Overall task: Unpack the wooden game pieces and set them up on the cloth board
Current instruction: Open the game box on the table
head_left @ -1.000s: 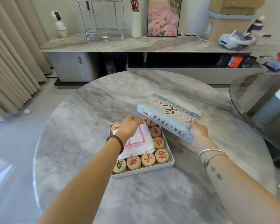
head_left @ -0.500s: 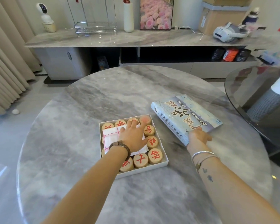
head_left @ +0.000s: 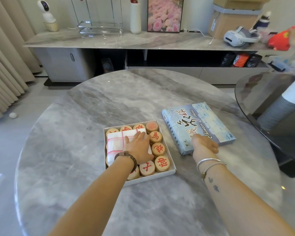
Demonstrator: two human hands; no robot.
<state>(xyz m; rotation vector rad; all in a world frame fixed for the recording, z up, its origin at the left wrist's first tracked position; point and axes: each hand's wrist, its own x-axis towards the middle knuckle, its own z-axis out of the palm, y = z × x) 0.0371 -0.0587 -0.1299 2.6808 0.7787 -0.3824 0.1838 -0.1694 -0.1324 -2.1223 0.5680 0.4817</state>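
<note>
Down onto the table (head_left: 109, 103) goes the lid (head_left: 199, 126): a second ago my right hand (head_left: 203, 145) held it tilted in the air above the box, and now it lies flat on the marble, printed side up, just to the right of the box (head_left: 172, 171) and not touching it. The right hand is at the lid's near edge, with its thumb on the printed top and its fingers curled down over the edge. I cannot tell from here whether they grip the lid or only rest against it.

My left hand (head_left: 138, 147) has slid further into the open box since then. It lies palm down with its fingers straight and close together, pressing on the folded cloth board (head_left: 117, 142). That white cloth with red lines sits on top of the wooden pieces (head_left: 157, 149) in the left and middle part of the box, and my hand covers its right half. My fingertips reach toward the far row of pieces.

Round pieces with red characters show along the far side, down the right column just beside my hand, and along the near row below my wrist. All of them are packed in the box, which stands near the middle of the table.
</note>
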